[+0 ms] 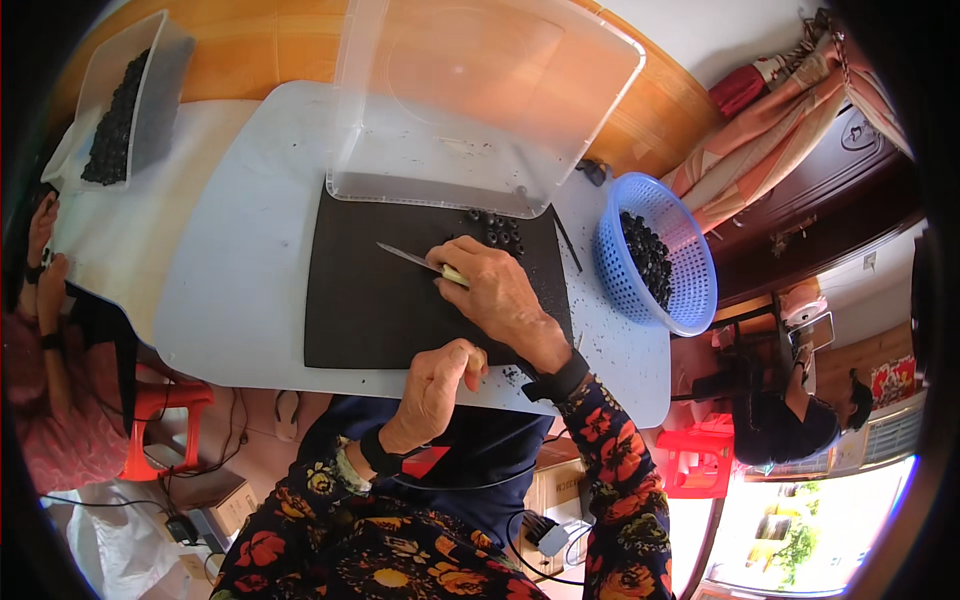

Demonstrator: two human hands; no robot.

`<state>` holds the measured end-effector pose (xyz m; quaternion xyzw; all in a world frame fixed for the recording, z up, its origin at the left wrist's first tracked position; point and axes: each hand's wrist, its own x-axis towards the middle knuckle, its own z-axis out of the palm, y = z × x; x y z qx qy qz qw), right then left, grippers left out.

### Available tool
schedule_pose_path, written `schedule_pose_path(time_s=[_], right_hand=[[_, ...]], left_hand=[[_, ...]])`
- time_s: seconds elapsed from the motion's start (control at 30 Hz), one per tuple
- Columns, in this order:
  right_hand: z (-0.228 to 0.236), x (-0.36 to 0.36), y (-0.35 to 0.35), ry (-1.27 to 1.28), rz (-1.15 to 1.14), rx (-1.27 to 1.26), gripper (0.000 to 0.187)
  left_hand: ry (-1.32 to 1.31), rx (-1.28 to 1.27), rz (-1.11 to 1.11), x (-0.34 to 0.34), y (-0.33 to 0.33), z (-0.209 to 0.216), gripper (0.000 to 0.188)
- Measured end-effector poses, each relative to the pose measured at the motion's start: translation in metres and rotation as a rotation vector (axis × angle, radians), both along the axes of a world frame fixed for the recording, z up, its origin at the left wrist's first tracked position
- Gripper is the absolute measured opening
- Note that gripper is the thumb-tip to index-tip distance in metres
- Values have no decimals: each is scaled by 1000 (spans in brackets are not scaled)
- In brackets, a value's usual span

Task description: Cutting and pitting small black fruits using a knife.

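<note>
My right hand [495,300] is closed around the pale handle of a small knife [403,255], its blade pointing left over the black mat [365,310]. At the mat's near edge, my left hand [430,395] is closed with curled fingers; whatever lies inside them, if anything, is hidden. Several small black ring-like pieces [492,237] sit on the mat just beyond my right hand. Behind them a clear plastic bin [338,125] rests on the mat's far edge, with a few dark crumbs in it. Both wrists wear dark bands.
A blue perforated basket [610,285] of black pieces stands to the right, near a thin dark rod [567,240]. Another clear bin [165,90] of black pieces is far left, near another person's hands [45,270]. Red stools [165,415] flank the table. Someone sits at right.
</note>
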<state>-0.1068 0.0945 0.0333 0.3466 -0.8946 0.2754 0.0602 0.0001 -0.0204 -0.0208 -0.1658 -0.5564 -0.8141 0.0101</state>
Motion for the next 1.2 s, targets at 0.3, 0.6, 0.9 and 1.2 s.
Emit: schedule_pose_path(time_s=[0.3,0.6,0.9,1.2], right_hand=[[-14,6,-5,-4,-91,-9,21],[21,66,32,-616,-347,-584,8],[5,101,50,-435,-442,-704,14],[-16,116,43,-431,-432,-1023,9]], left_hand=[[-19,-18,-2,-2,3,-1,37],[-116,-79,9,-10,11,5,26],[-51,-219,-27,-8,19,11,21],[18,-267,-89,-6,25,12,24]])
